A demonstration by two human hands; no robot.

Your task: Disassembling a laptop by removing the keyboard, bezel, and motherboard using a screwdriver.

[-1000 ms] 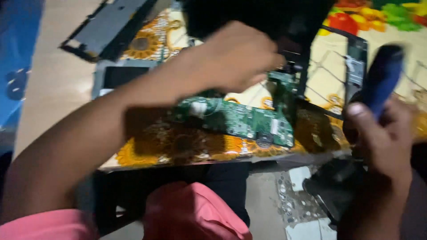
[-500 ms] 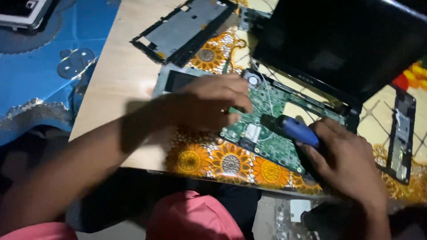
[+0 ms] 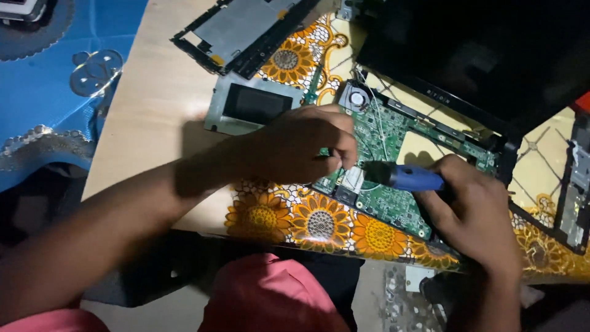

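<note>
A left hand [image 3: 307,147] rests fingers curled together on a green laptop motherboard [image 3: 393,178], while the right hand [image 3: 476,209] clamps a blue-handled screwdriver [image 3: 402,176], its tip just beside the left fingertips [image 3: 344,154], over a sunflower-print cloth [image 3: 319,224].
</note>
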